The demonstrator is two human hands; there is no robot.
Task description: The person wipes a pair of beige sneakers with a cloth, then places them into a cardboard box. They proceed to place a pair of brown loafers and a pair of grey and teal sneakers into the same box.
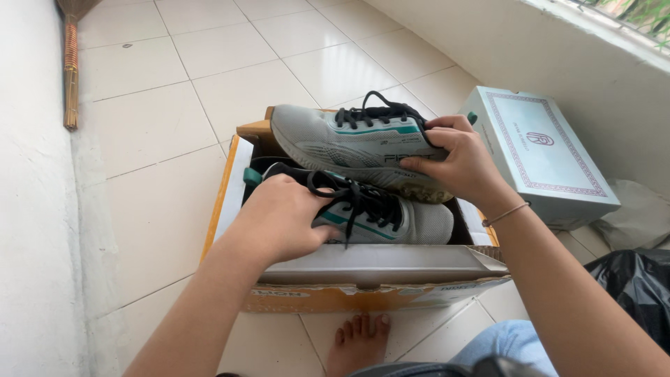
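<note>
Sneakers, a grey pair with black laces and teal stripes, sit in and above an open orange shoebox (227, 202) on the tiled floor (209, 77). The upper sneaker (349, 143) is held on its side over the far half of the box, toe toward the box's far left corner, sole facing the near side. The right hand (457, 164) grips it at the heel end, thumb under the sole edge and fingers (447, 126) curled over the collar, clamped on the shoe. The lower sneaker (391, 216) lies inside the box, its mesh end toward the right wall, its loose laces spilling over its side. The left hand (283, 216) rests on this shoe's left end, fingers bent down and pressed around it, so that end of the shoe is hidden; the grip looks closed on it.

The box's grey near flap (377, 265) lies folded along its near edge. Just beyond the box's right side stands a closed pale green shoebox (537, 160) with a patterned border, against the low wall. A black plastic bag (635, 286) lies near the floor's right edge, and a broom (71, 66) leans at the far left wall. A bare foot (359, 338) rests on the tiles just before the orange box.
</note>
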